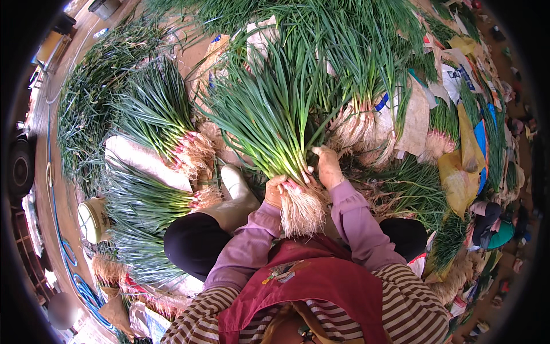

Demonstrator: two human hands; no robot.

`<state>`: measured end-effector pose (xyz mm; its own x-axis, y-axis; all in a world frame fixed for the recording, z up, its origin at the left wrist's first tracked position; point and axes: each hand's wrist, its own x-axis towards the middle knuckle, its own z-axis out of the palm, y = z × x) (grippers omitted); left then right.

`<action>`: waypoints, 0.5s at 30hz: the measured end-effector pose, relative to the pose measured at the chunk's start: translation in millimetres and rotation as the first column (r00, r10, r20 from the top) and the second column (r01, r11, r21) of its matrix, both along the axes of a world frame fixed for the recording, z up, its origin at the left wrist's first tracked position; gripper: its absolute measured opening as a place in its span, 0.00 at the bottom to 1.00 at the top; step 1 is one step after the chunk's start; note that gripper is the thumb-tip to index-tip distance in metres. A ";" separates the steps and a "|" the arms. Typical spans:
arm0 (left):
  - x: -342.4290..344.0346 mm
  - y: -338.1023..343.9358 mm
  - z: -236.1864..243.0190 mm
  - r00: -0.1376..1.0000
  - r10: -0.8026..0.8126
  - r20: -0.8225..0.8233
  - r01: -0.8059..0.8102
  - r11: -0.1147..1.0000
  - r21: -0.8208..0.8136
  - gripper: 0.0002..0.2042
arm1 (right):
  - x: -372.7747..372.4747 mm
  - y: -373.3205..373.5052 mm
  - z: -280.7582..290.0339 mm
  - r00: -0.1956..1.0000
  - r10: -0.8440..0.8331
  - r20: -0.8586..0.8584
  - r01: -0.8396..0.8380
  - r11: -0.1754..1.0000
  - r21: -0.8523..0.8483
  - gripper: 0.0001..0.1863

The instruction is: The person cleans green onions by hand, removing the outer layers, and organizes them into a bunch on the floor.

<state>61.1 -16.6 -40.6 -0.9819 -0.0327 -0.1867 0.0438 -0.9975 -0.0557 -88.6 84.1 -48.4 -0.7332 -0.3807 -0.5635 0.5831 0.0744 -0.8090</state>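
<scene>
Clasping a leafy, frizzy-rooted onion bunch (288, 143): left hand (274, 192) and right hand (328, 166), curled.

On the left, a blue hose (87, 293) runs along the floor (69, 172) and gathers in loops at the near end; beside it stands a cream bucket (91, 222) with a pale lid; a dark wheel (22, 166) sits at the left edge; a grey tub (105, 8) stands at the far left; on the right lie a beige sack (413, 120), a crumpled yellow sack (458, 182) and, just beside that, a bright blue sheet (481, 143).
</scene>
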 end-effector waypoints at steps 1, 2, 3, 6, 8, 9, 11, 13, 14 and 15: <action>-5.2 3.3 14.9 1.000 0.014 -0.015 -0.014 1.000 0.010 0.27 | 1.5 18.8 -32.4 0.985 0.034 -0.170 -0.030 0.999 0.028 0.10; -1.8 -0.7 30.7 0.998 0.054 -0.013 -0.054 0.999 0.007 0.28 | 9.1 6.3 -5.9 0.995 -0.020 0.102 0.029 0.995 -0.092 0.12; 1.9 -2.8 34.9 0.997 0.054 0.052 -0.054 0.998 0.007 0.29 | 14.0 -4.1 29.9 0.929 -0.085 0.361 0.149 0.977 -0.154 0.14; -2.2 -4.0 35.2 0.999 -0.017 -0.045 0.018 1.000 0.016 0.28 | 6.7 -21.4 82.4 0.919 0.040 0.393 0.145 0.891 -0.431 0.14; 1.6 2.7 2.1 0.999 -0.020 0.036 0.020 1.000 0.003 0.26 | 6.6 -20.7 65.3 0.998 0.054 0.019 -0.050 0.985 -0.164 0.14; 5.1 4.1 -9.5 0.998 -0.001 0.057 0.000 1.000 0.019 0.26 | 7.2 -22.6 59.5 0.985 0.090 -0.144 -0.088 0.996 0.023 0.15; 3.7 3.7 2.8 0.999 0.020 0.038 -0.024 0.996 0.090 0.26 | 12.8 -26.1 60.8 0.963 -0.157 0.221 0.135 0.984 0.113 0.15; 0.0 3.0 22.1 0.998 0.069 -0.006 -0.069 0.995 0.076 0.28 | 13.3 -11.4 42.1 0.857 -0.250 0.450 0.277 0.961 0.006 0.20; 6.5 -1.9 8.3 0.993 0.044 -0.112 -0.032 0.994 0.108 0.29 | 16.8 -14.2 47.0 0.741 -0.278 0.611 0.421 0.901 -0.100 0.21; 7.2 0.3 19.7 0.986 0.044 -0.158 -0.021 0.989 0.144 0.30 | 11.9 -16.2 59.2 0.762 -0.274 0.587 0.401 0.911 -0.094 0.21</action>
